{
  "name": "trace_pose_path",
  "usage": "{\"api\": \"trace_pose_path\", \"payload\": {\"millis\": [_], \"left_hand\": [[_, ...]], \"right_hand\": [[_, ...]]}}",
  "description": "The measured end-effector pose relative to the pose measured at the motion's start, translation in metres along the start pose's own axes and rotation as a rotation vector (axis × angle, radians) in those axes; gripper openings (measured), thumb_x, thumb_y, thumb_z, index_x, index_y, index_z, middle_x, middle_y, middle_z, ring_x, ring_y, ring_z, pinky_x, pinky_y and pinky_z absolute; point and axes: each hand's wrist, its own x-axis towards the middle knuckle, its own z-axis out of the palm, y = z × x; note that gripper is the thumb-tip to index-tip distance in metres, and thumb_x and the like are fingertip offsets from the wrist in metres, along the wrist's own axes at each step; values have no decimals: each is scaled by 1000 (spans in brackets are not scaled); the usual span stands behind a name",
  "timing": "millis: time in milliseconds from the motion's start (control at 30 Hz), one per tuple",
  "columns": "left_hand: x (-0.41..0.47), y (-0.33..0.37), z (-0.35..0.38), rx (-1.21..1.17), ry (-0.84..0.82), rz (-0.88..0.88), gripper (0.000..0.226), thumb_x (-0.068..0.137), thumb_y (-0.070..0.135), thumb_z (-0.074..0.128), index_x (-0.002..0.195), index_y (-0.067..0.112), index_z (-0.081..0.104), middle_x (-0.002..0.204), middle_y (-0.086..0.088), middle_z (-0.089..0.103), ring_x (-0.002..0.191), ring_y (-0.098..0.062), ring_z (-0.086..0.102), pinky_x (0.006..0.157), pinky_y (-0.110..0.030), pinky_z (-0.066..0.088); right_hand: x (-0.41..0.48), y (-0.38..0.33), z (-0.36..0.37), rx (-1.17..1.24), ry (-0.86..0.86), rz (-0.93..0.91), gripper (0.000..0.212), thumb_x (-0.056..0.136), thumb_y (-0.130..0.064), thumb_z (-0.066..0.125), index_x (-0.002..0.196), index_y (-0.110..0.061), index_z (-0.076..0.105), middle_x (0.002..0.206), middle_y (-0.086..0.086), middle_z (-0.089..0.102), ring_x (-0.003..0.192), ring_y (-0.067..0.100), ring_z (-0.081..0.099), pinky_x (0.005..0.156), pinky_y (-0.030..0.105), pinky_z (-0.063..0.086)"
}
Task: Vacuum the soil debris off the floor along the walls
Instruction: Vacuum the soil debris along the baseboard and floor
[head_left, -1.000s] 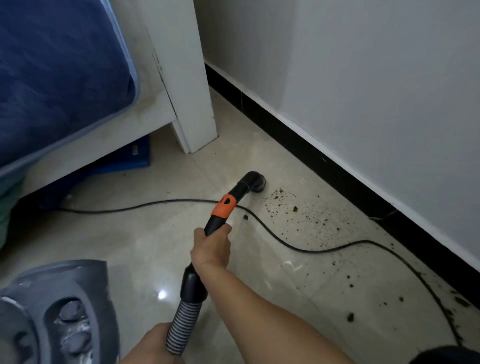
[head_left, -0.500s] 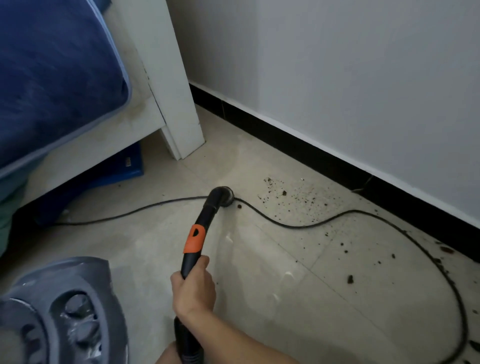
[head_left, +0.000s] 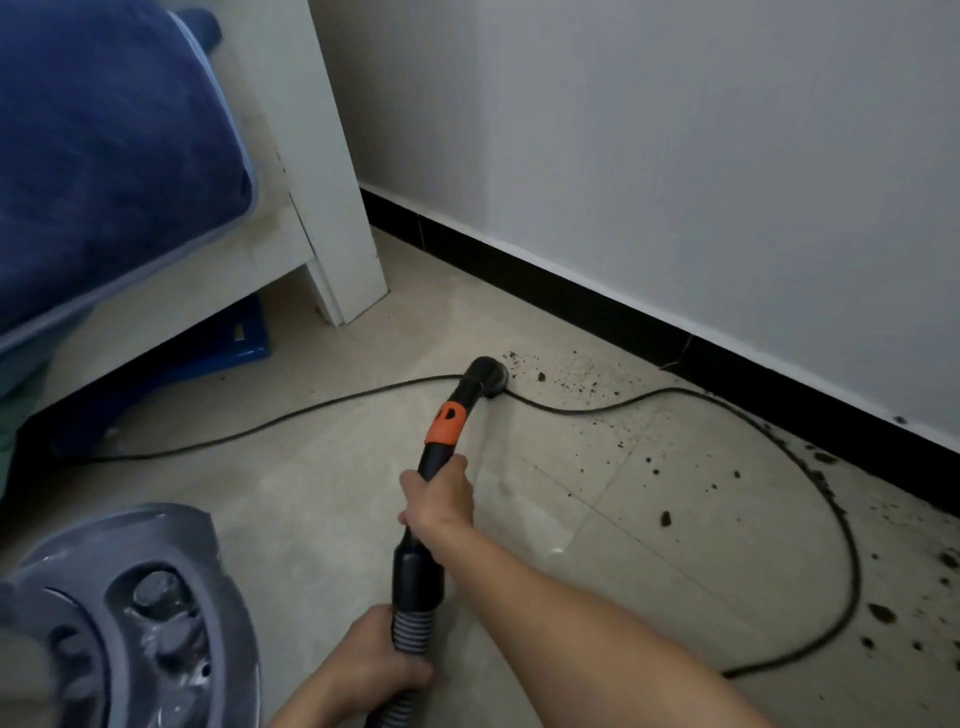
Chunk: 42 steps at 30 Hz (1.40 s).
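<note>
Nozzle (head_left: 485, 375) shifted nearer soil (head_left: 540, 375), right grip (head_left: 439, 501) holding wand (head_left: 445, 421), left grip (head_left: 374, 665) holding hose (head_left: 413, 631)

Domestic interior, bedroom indicated. A white painted bed frame (head_left: 343, 208) is seen at left, with dark blue bedding (head_left: 104, 156) overhanging its side rail. A blue plastic item (head_left: 228, 343) is stowed under the bed. The floor (head_left: 311, 509) is laid in glossy beige tiles, edged by a black skirting (head_left: 571, 296) under a plain white wall (head_left: 701, 156). Household kit noted: grey vacuum body (head_left: 130, 623), ribbed hose (head_left: 413, 623), black-and-orange wand (head_left: 447, 421), power cord (head_left: 311, 409) trailed over the tiles.
</note>
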Motion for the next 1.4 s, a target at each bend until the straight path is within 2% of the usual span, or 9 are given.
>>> {"api": "trace_pose_path", "payload": {"millis": [100,300,433,533,733,933,1067,1200,1400], "left_hand": [[7,5,6,-18,41,83,21,47,20,70,58,14,54,54,5,56,52,-8,53,50,-22,40],[8,15,4,-42,60,62,22,46,23,69,59,17,51,54,5,55,52,-11,52,51,-24,41],[23,29,-6,71,72,77,25,54,27,71,74,23,57,72,6,63,63,-11,60,52,-22,46],[31,38,-8,94,47,80,31,53,30,71,80,23,58,79,4,65,68,-11,62,54,-24,48],[34,31,-17,-47,73,64,23,48,22,70,63,16,54,57,2,59,55,-12,56,52,-27,46],[51,50,-1,118,32,108,29,56,28,74,78,27,56,78,5,64,68,-9,61,56,-20,47],[47,32,7,81,-44,12,37,45,30,73,76,16,59,71,6,64,60,-5,58,54,-19,46],[41,8,0,180,-224,-90,55,41,34,74,93,17,66,88,6,72,81,-7,68,72,-26,56],[41,28,7,325,-184,-38,38,46,37,73,72,19,52,75,6,61,63,-5,56,50,-15,40]], "right_hand": [[8,-4,-17,45,62,-10,38,84,-33,55,113,-16,37,98,5,61,78,28,70,76,45,58],[25,-15,-9,36,-108,-13,33,88,-26,57,114,-14,41,99,6,61,61,22,68,73,41,60],[50,-16,-21,89,149,35,37,84,-37,57,110,-19,38,103,8,64,80,31,70,78,47,58],[62,-15,-27,64,250,55,35,87,-36,57,105,-21,32,101,8,63,80,32,69,78,47,58],[64,-36,1,69,-113,13,36,87,-26,59,116,-16,38,102,8,61,65,26,69,76,45,60],[76,-16,-41,99,221,35,38,84,-37,58,112,-20,38,100,7,64,80,31,69,78,47,58],[53,5,-31,11,146,-23,35,88,-35,56,113,-19,37,99,7,63,81,30,67,76,45,58],[23,27,-13,-46,129,-5,29,91,-35,53,111,-20,37,91,1,62,78,25,65,67,36,53],[31,40,-42,158,347,43,27,90,-35,54,106,-21,38,82,2,61,69,26,67,67,46,58]]}}
